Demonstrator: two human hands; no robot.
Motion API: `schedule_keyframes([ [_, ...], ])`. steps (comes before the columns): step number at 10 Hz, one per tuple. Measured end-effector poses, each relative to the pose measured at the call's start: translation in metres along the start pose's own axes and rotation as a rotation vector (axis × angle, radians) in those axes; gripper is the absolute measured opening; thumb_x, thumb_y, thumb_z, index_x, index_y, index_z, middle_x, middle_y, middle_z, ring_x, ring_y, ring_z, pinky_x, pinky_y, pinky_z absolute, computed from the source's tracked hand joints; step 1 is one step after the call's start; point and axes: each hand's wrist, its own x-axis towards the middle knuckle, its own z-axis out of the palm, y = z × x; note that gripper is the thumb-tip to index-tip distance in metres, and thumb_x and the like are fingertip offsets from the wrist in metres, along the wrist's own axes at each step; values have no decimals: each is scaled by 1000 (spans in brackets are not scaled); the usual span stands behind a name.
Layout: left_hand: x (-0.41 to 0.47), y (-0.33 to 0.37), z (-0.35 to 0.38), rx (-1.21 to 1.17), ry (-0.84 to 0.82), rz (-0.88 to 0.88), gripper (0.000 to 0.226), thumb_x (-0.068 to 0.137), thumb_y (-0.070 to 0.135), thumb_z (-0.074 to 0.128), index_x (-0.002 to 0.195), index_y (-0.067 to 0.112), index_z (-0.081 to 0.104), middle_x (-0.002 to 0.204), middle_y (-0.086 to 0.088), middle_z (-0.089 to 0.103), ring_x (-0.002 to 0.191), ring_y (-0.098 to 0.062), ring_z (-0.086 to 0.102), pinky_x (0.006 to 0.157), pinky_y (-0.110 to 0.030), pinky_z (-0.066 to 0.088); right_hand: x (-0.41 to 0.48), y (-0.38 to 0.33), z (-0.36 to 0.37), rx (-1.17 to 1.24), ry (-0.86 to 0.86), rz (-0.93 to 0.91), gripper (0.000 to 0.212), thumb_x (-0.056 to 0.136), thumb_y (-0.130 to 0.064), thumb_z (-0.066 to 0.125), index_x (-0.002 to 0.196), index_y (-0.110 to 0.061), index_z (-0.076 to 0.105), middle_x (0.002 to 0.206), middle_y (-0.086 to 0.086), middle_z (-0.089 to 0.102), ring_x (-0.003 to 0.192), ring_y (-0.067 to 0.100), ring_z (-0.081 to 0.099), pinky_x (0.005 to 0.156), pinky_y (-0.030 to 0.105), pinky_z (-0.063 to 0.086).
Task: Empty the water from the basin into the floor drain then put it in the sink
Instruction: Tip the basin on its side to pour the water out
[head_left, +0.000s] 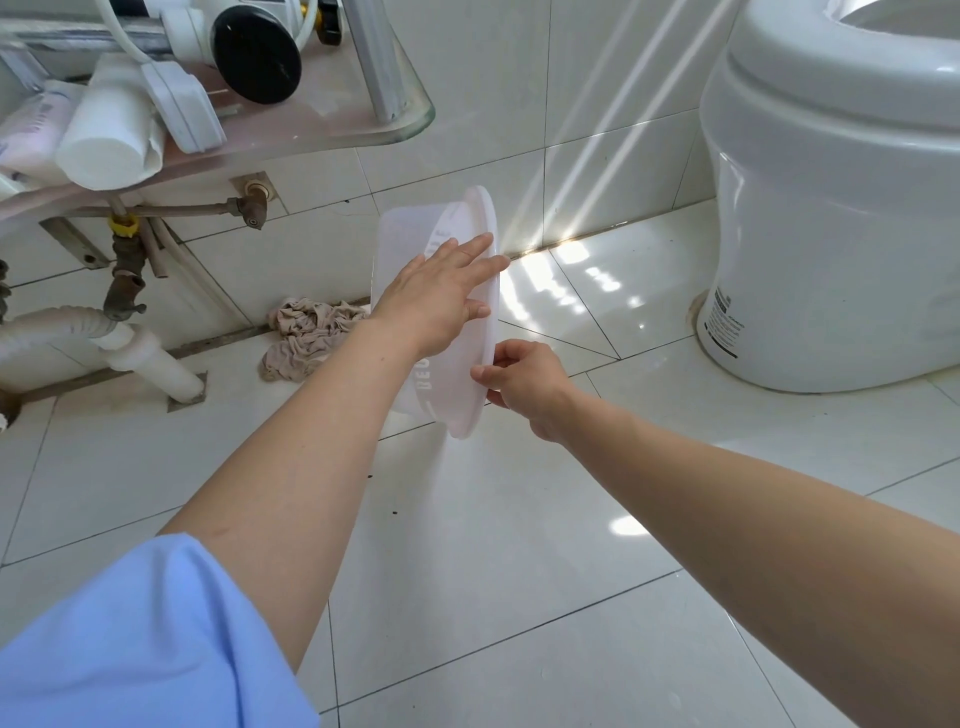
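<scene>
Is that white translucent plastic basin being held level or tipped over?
Tipped: the white translucent plastic basin stands on edge, rim facing right, between left hand and right hand.

L hand (441, 296) flat, R hand (524, 382) pinching

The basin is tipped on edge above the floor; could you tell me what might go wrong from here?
1. The left hand lies flat on the basin; only the right hand pinches the rim, so it may slip.
2. Water may spread over the glossy floor towards the rag.
</scene>
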Motion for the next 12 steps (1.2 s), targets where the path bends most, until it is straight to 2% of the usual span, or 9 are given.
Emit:
schedule_keyframes([
  [3, 0, 3, 1, 2, -37, 6, 55, 99, 24, 45, 148, 35, 23, 161, 13, 7, 149, -17, 5, 120, -42, 6, 0, 1, 1, 19, 13, 30, 6, 84, -3, 65, 84, -8, 62, 77, 3, 61, 79, 23, 60, 86, 37, 55],
  [4, 1, 3, 1, -5, -35, 6, 55, 99, 24, 46, 148, 35, 23, 161, 13, 7, 149, -17, 5, 120, -42, 7, 0, 0, 0, 35, 10, 35, 9, 84, -2, 65, 80, -9, 61, 76, 2, 61, 79, 23, 61, 80, 32, 55],
  [7, 1, 2, 3, -8, -45, 13, 56, 98, 24, 46, 148, 36, 22, 161, 13, 6, 149, -17, 4, 120, -42, 6, -2, -1, 1, 22, 21, 45, 7, 84, -3, 65, 90, -4, 62, 79, 5, 61, 80, 23, 60, 87, 39, 54],
  [12, 0, 3, 7, -4, -53, 40, 57, 98, 22, 46, 148, 37, 21, 161, 14, 5, 149, -18, 4, 120, -43, 5, -4, 2, 2, 28, 22, 60, 8, 84, -2, 64, 80, -7, 60, 82, 7, 61, 81, 24, 59, 91, 44, 53],
])
